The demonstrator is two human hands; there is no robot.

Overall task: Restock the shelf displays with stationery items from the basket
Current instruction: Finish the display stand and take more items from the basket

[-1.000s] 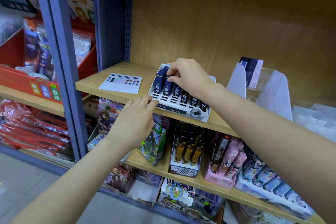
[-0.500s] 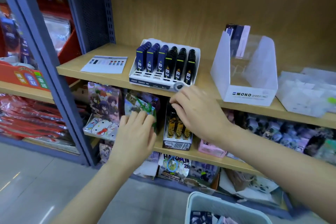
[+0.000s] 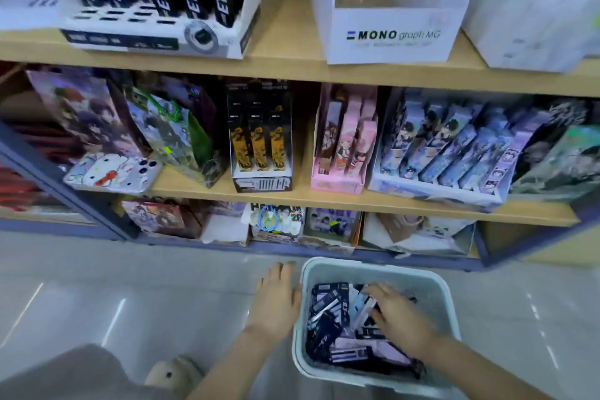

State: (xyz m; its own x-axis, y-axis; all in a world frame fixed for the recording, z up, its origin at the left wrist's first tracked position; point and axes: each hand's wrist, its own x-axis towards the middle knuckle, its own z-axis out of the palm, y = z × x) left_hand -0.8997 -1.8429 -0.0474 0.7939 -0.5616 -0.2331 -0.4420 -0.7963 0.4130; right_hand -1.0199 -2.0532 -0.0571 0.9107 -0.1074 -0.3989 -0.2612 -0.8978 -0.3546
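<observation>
A pale blue basket (image 3: 436, 282) stands on the floor below the shelves, filled with several dark and white stationery packs (image 3: 331, 318). My right hand (image 3: 397, 315) is inside the basket, fingers spread flat over the packs. My left hand (image 3: 277, 299) hovers with straight fingers just outside the basket's left rim. On the top shelf sits a white display tray (image 3: 156, 37) with dark blue and black packs standing in rows. Beside it stands a white "MONO graph MG" display box (image 3: 389, 36), its inside looking bare.
Wooden shelves (image 3: 292, 71) carry a black-and-gold pen box (image 3: 259, 140), a pink box (image 3: 344, 146) and a tray of blue packs (image 3: 448, 149). A blue steel upright (image 3: 58, 185) stands left. Grey tiled floor (image 3: 97, 295) and my slipper (image 3: 175, 373) lie below.
Both hands dropped from the shelf edge down to the basket on the floor. The view tilted downward, so the basket is now fully visible.
</observation>
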